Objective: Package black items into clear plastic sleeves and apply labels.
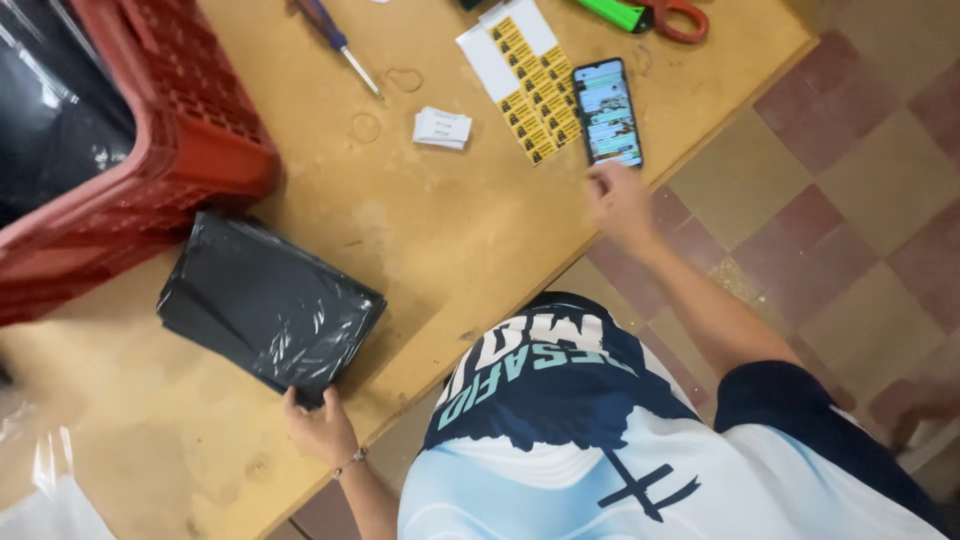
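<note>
1. Gripping the near corner of the black plastic-wrapped package (270, 305), your left hand (320, 425) has its fingers curled over the edge, pinching the wrap against the wooden table (440, 240).
2. Your right hand (620, 200) reaches to the smartphone (608, 112), fingertips at its lower end; blur hides whether the fingers are spread or pressed together, so you cannot tell its grip.
3. That package lies flat near the table's front edge, just beside the red plastic crate (160, 130), which sits at the left.
4. Your phone lies screen-up and lit near the table's right edge, touching a sheet of yellow labels (530, 85).
5. Left of that sheet rests a small stack of white cards (442, 128), and further up a screwdriver (338, 40).
6. At the top edge you see red-handled scissors (680, 18) and a green object (612, 12).
7. Beyond the table, a checkered tile floor (850, 170) shows.
</note>
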